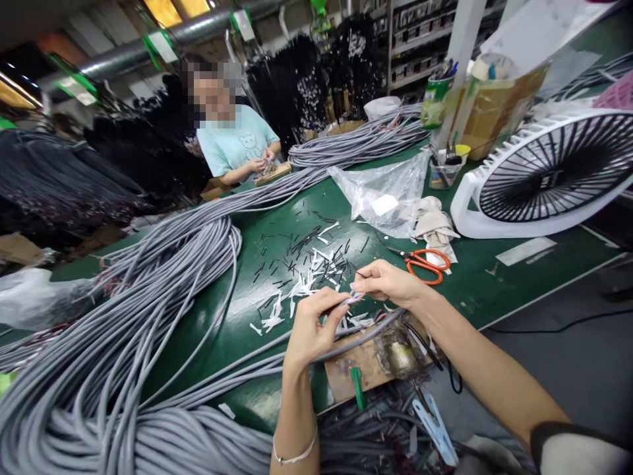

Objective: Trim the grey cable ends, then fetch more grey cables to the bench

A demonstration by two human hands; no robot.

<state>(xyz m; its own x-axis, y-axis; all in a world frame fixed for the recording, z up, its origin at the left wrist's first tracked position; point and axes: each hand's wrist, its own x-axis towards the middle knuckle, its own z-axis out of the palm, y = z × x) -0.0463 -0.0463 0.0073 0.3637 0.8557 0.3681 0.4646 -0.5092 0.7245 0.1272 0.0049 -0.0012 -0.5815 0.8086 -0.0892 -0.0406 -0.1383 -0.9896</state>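
Left hand (316, 323) and right hand (390, 282) pinch a grey cable end (354, 298), grips closed.

Just beyond the fingers (383, 280), white plastic strips (310, 285) and black snippets (301, 243) scatter over a dark green tabletop (237, 346); grey cable (148, 316) coils to their left, and a brown board (356, 363) below them carries a green clip (358, 389). Right of the fingers, scissors (424, 265) show orange handles, and farther right a white fan (494, 223) has black spokes. Far beyond, a person wears a pale turquoise T-shirt (236, 142) with a lighter bear print.
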